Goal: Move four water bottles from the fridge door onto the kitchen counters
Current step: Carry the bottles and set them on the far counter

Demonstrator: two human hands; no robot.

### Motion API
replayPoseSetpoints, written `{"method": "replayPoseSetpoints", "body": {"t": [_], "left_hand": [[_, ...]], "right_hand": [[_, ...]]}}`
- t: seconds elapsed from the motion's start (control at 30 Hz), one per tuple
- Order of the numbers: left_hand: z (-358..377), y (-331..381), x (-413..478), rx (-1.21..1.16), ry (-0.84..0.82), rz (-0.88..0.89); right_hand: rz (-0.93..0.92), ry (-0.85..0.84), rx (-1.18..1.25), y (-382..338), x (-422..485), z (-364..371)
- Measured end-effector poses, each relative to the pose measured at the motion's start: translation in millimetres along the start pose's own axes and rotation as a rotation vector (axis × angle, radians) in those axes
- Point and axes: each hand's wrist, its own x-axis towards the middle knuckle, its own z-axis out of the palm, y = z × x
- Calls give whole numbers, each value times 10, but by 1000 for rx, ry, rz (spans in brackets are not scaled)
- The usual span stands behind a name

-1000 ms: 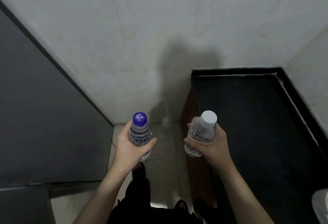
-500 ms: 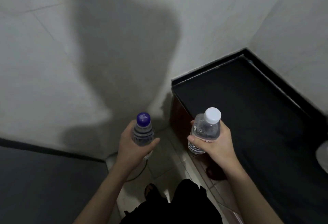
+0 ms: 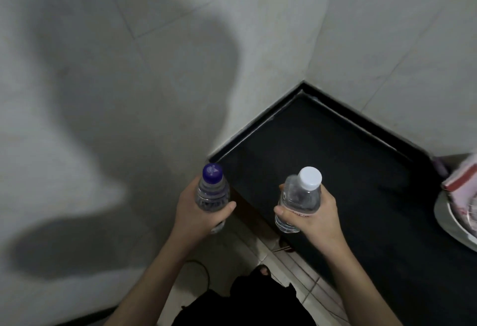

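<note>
My left hand [image 3: 197,216] grips a clear water bottle with a purple cap [image 3: 212,189], held upright in the air just left of the counter's near corner. My right hand [image 3: 316,218] grips a second clear water bottle with a white cap [image 3: 300,196], upright above the front left part of the black counter [image 3: 322,150]. The lower halves of both bottles are hidden by my fingers. The fridge is out of view.
The black counter fills the corner between two pale tiled walls [image 3: 154,54]. A white plate [image 3: 447,222] with a red and white packet [image 3: 462,183] lies at the counter's right edge. A tiled floor [image 3: 291,261] and a dark cable [image 3: 201,269] show below.
The view has swung right: the dark surface on the left has left the frame and the counter now lies under my right hand. The plate has come into view. Both hands keep their bottles.
</note>
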Motion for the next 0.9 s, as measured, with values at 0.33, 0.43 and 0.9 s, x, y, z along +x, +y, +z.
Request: {"method": "replayPoseSetpoints", "body": {"t": [0.33,0.43,0.9], "left_hand": [[664,119,913,-74,-268,57],[888,121,1203,-115,-339,69],[1710,-106,2248,-202,-695,130]], "right_hand": [[39,247,23,27,357,-505],[46,348,2,77,447,-566],[84,850,-3,187,718,-551]]}}
